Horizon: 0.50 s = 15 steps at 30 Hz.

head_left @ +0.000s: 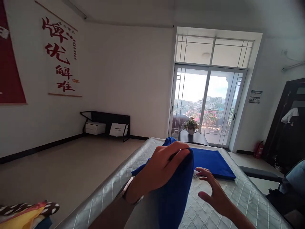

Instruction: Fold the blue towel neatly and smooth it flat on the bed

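Note:
My left hand (164, 165), with a band at the wrist, is closed on the top edge of a blue cloth (177, 194). The cloth hangs down from the fingers toward me, and part of it shows behind the hand. To its right, my right hand (215, 194) hovers over the quilted silver cover (202, 206), thumb and fingers apart, holding nothing. A folded blue cloth (214, 162) lies flat on the cover just beyond the right fingertips. A small white tag-like piece (195, 173) sits near those fingertips.
A potted plant (191, 125) stands on a dark chair or small table (202, 138) at the far end. Patterned fabric (26, 213) is at lower left. A black rack (107, 117) with white boxes stands by the wall. Right are a dark bench (259, 173) and fire extinguisher (258, 149).

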### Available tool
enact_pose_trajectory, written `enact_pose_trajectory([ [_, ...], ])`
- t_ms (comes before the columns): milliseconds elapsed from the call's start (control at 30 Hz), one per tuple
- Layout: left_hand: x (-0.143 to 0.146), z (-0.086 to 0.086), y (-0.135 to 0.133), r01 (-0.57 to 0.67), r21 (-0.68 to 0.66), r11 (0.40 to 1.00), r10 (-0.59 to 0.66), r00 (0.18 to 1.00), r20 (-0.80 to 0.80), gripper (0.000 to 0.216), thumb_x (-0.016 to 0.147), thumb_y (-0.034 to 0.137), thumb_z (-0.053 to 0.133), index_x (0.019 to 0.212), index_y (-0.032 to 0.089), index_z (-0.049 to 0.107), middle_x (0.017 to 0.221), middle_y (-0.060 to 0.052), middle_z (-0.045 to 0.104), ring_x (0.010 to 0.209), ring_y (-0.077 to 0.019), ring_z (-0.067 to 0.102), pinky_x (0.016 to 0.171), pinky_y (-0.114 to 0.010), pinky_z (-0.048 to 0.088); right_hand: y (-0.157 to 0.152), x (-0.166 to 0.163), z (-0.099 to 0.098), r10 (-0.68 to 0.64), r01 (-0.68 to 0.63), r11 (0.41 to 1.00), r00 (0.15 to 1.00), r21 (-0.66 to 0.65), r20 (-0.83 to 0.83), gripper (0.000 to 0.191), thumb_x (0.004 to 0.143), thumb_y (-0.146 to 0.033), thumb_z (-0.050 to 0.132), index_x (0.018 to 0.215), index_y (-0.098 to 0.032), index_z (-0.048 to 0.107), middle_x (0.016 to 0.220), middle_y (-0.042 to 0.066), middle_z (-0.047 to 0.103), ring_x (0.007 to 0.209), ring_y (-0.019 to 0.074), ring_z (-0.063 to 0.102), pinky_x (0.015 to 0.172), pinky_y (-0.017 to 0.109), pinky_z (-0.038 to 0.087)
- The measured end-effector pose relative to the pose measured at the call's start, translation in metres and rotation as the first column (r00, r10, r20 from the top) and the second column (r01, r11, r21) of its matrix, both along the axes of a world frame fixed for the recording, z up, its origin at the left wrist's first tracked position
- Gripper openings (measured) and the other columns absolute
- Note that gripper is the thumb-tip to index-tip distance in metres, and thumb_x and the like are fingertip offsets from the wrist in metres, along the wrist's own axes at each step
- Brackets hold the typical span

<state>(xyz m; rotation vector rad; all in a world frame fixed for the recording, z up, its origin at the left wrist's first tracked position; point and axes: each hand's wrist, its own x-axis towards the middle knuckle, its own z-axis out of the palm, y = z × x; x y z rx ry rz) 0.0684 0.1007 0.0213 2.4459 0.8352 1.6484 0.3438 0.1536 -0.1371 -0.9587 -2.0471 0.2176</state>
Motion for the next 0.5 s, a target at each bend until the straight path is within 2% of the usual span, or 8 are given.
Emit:
enact_pose_trajectory([
  [33,0.003,0.008,-0.009,0.018,-0.027,0.999,-0.02,0.998,-0.057,0.025,0.1,0.04,0.045,0.102,0.027,0.066,0.074,0.005,0.067,0.062,-0.009,0.057,0.061,-0.021,0.043,-0.023,-0.028,0.013,0.116,-0.117,0.992,0.993,-0.04,-0.016,0.093,0.07,-0.059,0.078,0.147,-0.026,0.037,0.143,0.013,0.049,0.12,0.0299,0.056,0.098,0.044,0.051],
  [67,0.007,0.016,-0.019,0.028,-0.05,0.998,-0.033,0.995,-0.099,0.026,0.1,0.04,0.043,0.103,0.026,0.065,0.076,0.005,0.068,0.064,-0.0091,0.058,0.063,-0.021,0.043,-0.044,-0.052,0.023,0.175,-0.177,0.981,0.984,-0.074,-0.032,0.104,0.059,-0.059,0.085,0.146,-0.026,0.038,0.14,0.013,0.052,0.118,0.0315,0.056,0.097,0.045,0.052],
  [100,0.011,0.024,-0.03,0.031,-0.067,0.997,-0.04,0.991,-0.129,0.028,0.101,0.041,0.042,0.105,0.026,0.065,0.077,0.004,0.068,0.064,-0.0092,0.058,0.063,-0.021,0.042,-0.063,-0.072,0.029,0.203,-0.207,0.972,0.978,-0.107,-0.049,0.103,0.057,-0.056,0.087,0.144,-0.026,0.041,0.134,0.012,0.058,0.113,0.0307,0.06,0.093,0.043,0.054],
  [200,0.018,0.041,-0.062,0.031,-0.125,0.992,-0.055,0.98,-0.194,0.031,0.101,0.044,0.04,0.102,0.026,0.066,0.071,0.005,0.064,0.058,-0.0093,0.055,0.058,-0.022,0.038,-0.097,-0.098,0.025,0.092,-0.112,0.989,0.978,-0.097,-0.189,0.053,0.075,-0.051,0.074,0.12,-0.026,0.062,0.104,0.007,0.071,0.086,0.0246,0.067,0.078,0.037,0.059],
  [267,0.016,0.048,-0.08,0.027,-0.168,0.985,-0.061,0.978,-0.199,0.034,0.1,0.047,0.04,0.097,0.026,0.067,0.061,0.006,0.058,0.053,-0.0095,0.051,0.054,-0.023,0.035,-0.106,-0.092,0.019,-0.054,0.041,0.998,0.949,-0.049,-0.31,0.034,0.083,-0.052,0.065,0.104,-0.027,0.069,0.092,0.006,0.073,0.079,0.0245,0.068,0.071,0.035,0.059],
  [333,0.01,0.055,-0.092,0.023,-0.207,0.978,-0.064,0.98,-0.191,0.037,0.099,0.051,0.039,0.093,0.026,0.065,0.055,0.007,0.051,0.049,-0.01,0.047,0.051,-0.024,0.032,-0.112,-0.072,0.021,-0.185,0.195,0.981,0.899,-0.016,-0.397,0.033,0.083,-0.055,0.063,0.099,-0.027,0.071,0.088,0.005,0.074,0.081,0.026,0.068,0.066,0.033,0.059],
  [400,0.002,0.06,-0.101,0.018,-0.236,0.972,-0.064,0.98,-0.189,0.038,0.099,0.051,0.038,0.088,0.025,0.062,0.054,0.008,0.047,0.048,-0.0103,0.043,0.05,-0.024,0.03,-0.122,-0.046,0.037,-0.271,0.293,0.956,0.868,-0.012,-0.416,0.035,0.085,-0.055,0.061,0.101,-0.026,0.072,0.084,0.004,0.074,0.081,0.0262,0.069,0.063,0.031,0.059],
  [500,-0.007,0.07,-0.112,0.025,-0.255,0.967,-0.073,0.981,-0.181,0.04,0.099,0.052,0.036,0.08,0.024,0.056,0.056,0.008,0.042,0.049,-0.0103,0.039,0.049,-0.024,0.029,-0.145,-0.008,0.078,-0.358,0.411,0.911,0.833,0.037,-0.423,0.036,0.087,-0.053,0.056,0.103,-0.026,0.073,0.086,0.004,0.074,0.084,0.0263,0.069,0.066,0.032,0.059],
])
